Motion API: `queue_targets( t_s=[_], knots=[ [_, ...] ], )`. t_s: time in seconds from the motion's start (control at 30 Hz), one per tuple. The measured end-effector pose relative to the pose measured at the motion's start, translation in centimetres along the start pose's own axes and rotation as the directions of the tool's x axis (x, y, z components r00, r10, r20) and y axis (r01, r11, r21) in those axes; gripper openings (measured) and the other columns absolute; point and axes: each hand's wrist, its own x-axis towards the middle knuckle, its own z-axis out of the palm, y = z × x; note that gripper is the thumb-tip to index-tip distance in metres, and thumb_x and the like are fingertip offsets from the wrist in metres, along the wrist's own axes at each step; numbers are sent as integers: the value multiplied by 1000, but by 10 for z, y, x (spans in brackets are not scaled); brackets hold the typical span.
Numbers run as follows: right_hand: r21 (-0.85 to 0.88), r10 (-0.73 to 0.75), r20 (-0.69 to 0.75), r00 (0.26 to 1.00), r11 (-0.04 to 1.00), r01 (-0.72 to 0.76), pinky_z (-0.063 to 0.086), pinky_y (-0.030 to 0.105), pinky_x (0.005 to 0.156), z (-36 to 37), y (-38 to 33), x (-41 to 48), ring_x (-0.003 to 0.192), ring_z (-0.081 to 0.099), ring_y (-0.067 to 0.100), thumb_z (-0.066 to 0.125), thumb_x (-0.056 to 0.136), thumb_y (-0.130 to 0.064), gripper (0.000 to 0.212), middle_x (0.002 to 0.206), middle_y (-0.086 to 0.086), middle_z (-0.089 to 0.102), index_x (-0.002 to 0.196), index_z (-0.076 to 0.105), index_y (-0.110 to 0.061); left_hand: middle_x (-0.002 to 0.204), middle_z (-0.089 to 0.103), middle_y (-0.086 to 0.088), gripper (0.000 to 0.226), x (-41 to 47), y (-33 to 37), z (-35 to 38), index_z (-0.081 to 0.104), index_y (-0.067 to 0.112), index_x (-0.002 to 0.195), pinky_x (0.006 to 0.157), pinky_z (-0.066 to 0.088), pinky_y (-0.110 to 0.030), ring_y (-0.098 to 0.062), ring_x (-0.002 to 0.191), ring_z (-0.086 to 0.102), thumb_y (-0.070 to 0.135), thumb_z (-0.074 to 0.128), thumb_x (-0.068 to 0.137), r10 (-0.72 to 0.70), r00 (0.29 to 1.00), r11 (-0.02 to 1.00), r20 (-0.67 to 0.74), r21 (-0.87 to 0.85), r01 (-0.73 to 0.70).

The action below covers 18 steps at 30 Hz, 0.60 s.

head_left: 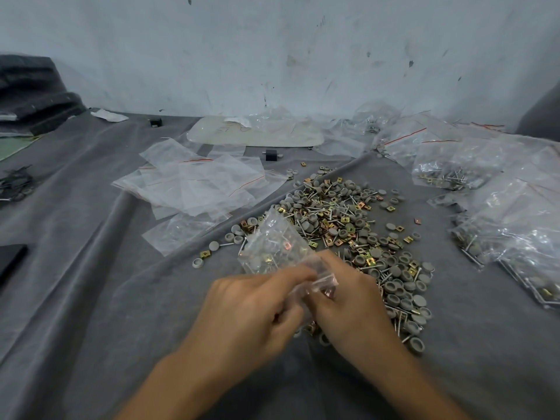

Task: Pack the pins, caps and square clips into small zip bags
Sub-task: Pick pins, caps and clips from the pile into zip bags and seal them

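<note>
A small clear zip bag (274, 244) with grey caps, brass square clips and pins inside is held up over the grey cloth. My left hand (254, 310) and my right hand (348, 301) both pinch its red-striped mouth end, fingers closed on the plastic. Behind and to the right of my hands spreads a loose pile of grey caps, brass clips and steel pins (348, 225). A stack of flat unfilled zip bags (197, 186) lies to the left of the pile.
Several filled zip bags (500, 213) are heaped along the right side. A pale flat sheet (257, 134) and two small black blocks (271, 155) lie near the wall. Dark folded fabric (33, 92) sits far left, a black object (10, 262) at the left edge.
</note>
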Motion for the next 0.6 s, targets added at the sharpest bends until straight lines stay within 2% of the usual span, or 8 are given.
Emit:
queue_targets(
  t_s=[0.07, 0.13, 0.23, 0.3, 0.4, 0.43, 0.5, 0.6],
  knots=[
    [-7, -34, 8, 999, 999, 34, 48, 38, 62, -1, 1, 1, 68, 60, 9, 59, 86, -28, 9, 74, -9, 65, 94, 63, -26, 67, 60, 12, 36, 0, -2, 1, 71, 30, 112, 51, 48, -24, -9, 61, 54, 19, 62, 79, 17, 999, 1000, -33, 3, -17],
    [39, -74, 105, 992, 997, 70, 49, 38, 68, -1, 0, 2, 75, 60, 11, 58, 89, -21, 18, 79, -10, 65, 104, 64, -28, 69, 64, 12, 35, -1, -4, 3, 74, 30, 107, 49, 50, -25, -8, 56, 56, 16, 60, 78, 16, 998, 1000, -57, 10, -15],
    [68, -63, 225, 972, 996, 49, 52, 37, 84, -4, -1, 3, 97, 63, 9, 61, 90, -42, 37, 100, -11, 69, 127, 58, -37, 78, 74, 11, 30, 0, -8, 0, 78, 30, 102, 50, 55, -27, -10, 61, 67, 16, 61, 80, -17, 996, 1000, -85, 24, 19],
    [36, -6, 263, 965, 999, -3, 51, 29, 90, -14, 5, 7, 109, 60, 2, 61, 87, -59, 50, 112, -17, 66, 133, 56, -42, 85, 78, 10, 30, 3, -12, -8, 75, 32, 104, 54, 58, -30, -11, 68, 72, 20, 59, 82, -83, 990, 995, -117, 42, 89],
    [-77, 30, 200, 979, 997, -15, 43, 8, 85, -41, 20, 14, 112, 53, -10, 61, 92, -50, 33, 117, -30, 61, 124, 62, -45, 86, 79, 12, 33, 9, -19, -20, 79, 37, 102, 60, 60, -34, -11, 69, 72, 26, 53, 84, -241, 950, 962, -198, 79, 260],
    [-142, 57, 156, 986, 989, -35, 44, 10, 85, -52, 26, 16, 111, 53, -11, 61, 95, -44, 27, 121, -31, 59, 122, 63, -44, 86, 79, 11, 35, 11, -22, -23, 80, 37, 101, 60, 60, -35, -14, 68, 72, 27, 51, 84, -282, 934, 947, -218, 91, 308],
    [-303, 160, 46, 986, 943, -138, 48, 27, 90, -71, 40, 21, 111, 54, 0, 59, 98, -33, 28, 129, -21, 58, 125, 63, -40, 81, 79, 7, 37, 14, -25, -26, 82, 34, 98, 59, 57, -34, -21, 63, 71, 29, 49, 82, -333, 916, 921, -224, 129, 367],
    [-421, 382, -40, 923, 832, -362, 50, 38, 92, -90, 58, 25, 108, 59, 15, 53, 99, -27, 31, 130, -6, 62, 128, 61, -33, 69, 74, 3, 35, 16, -27, -26, 82, 36, 98, 57, 48, -31, -26, 57, 67, 26, 54, 79, -398, 897, 891, -193, 151, 427]
  ],
)
